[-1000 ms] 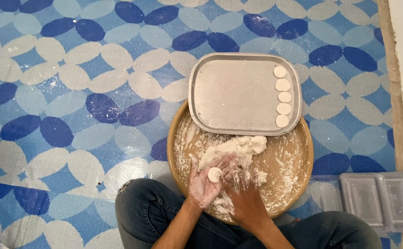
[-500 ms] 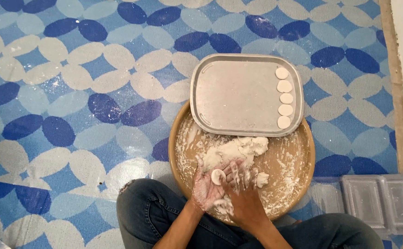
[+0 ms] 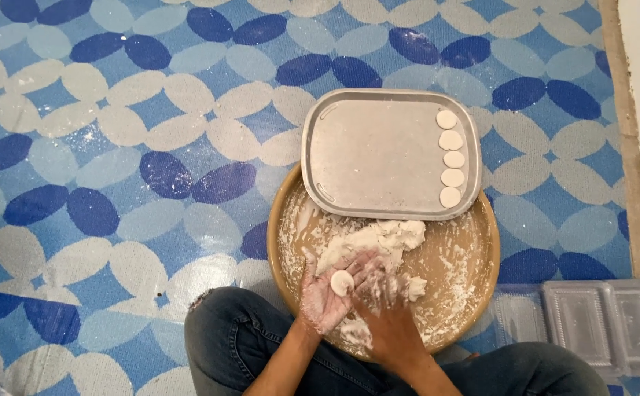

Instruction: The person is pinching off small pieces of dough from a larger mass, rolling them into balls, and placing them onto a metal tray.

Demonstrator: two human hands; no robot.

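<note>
Patterned mat (image 3: 115, 183), dough disc (image 3: 342, 281) on left hand (image 3: 327, 297) palm

Clear plastic packaging at the floor's lower right corner

Two empty clear plastic trays (image 3: 604, 323), rectangular with rounded corners and moulded compartments, lie side by side on the blue-and-white patterned floor (image 3: 115, 147) near its right edge; a smaller clear plastic lid (image 3: 519, 319) lies just left of them. No labels, signs or screens show.

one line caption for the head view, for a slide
Left hand cups a dough disc over a floury round tray.
</note>
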